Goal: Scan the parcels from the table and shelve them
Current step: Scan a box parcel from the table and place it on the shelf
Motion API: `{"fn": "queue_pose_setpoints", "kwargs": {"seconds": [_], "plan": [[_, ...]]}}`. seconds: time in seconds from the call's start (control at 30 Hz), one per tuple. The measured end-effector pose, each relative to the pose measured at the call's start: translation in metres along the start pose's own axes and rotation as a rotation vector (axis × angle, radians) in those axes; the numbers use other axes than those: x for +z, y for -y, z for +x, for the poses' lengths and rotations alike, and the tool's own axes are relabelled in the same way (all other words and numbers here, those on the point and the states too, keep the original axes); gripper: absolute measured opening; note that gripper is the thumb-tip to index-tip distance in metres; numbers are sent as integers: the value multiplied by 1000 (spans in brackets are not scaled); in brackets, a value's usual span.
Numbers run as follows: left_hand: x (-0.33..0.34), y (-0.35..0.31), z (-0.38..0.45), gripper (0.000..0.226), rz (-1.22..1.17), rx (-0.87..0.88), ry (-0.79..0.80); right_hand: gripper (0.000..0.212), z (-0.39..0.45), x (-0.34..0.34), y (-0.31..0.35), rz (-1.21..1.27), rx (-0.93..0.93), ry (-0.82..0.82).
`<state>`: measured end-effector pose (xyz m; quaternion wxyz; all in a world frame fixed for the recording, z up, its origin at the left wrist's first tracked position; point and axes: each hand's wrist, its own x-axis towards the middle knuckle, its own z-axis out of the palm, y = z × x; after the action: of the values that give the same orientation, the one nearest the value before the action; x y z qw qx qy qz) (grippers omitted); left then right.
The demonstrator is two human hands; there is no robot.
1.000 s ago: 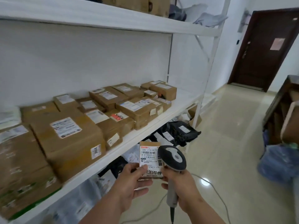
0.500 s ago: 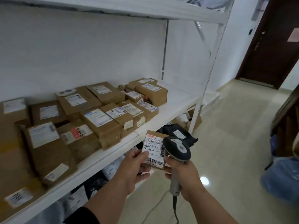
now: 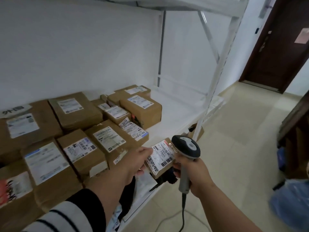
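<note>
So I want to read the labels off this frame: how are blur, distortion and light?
Head view: the label on the held parcel shows its barcode, but the text is too soft to read; shelf uprights bow from the wide lens; the blue bag at the right edge smears; light is even and dim, without glare on the shelved boxes.

Boxes (image 3: 93, 148) on shelf (image 3: 175, 118) at left, small parcel (image 3: 163, 157) before them, scanner (image 3: 187, 148) just right.

White wall (image 3: 83, 47), pale tiled floor (image 3: 242, 148), dark wooden door (image 3: 275, 47) at right.
</note>
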<state>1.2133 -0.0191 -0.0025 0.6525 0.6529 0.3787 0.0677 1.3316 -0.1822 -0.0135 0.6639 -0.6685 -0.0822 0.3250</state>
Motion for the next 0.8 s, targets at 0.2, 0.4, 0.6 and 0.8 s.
{"fn": "queue_pose_setpoints", "kwargs": {"seconds": [0.2,0.4,0.6,0.8], "plan": [[28,-40,79,29,13,22,-96,20,96,-9,21,53,67,30],[50,-58,137,58,231,27,-268,19,189,-12,42,-4,102,128],[57,-49,158,63,592,-25,-266,25,235,3,30,-129,152,265],[49,-45,152,59,798,-31,-350,22,241,15,26,-101,154,297]]}}
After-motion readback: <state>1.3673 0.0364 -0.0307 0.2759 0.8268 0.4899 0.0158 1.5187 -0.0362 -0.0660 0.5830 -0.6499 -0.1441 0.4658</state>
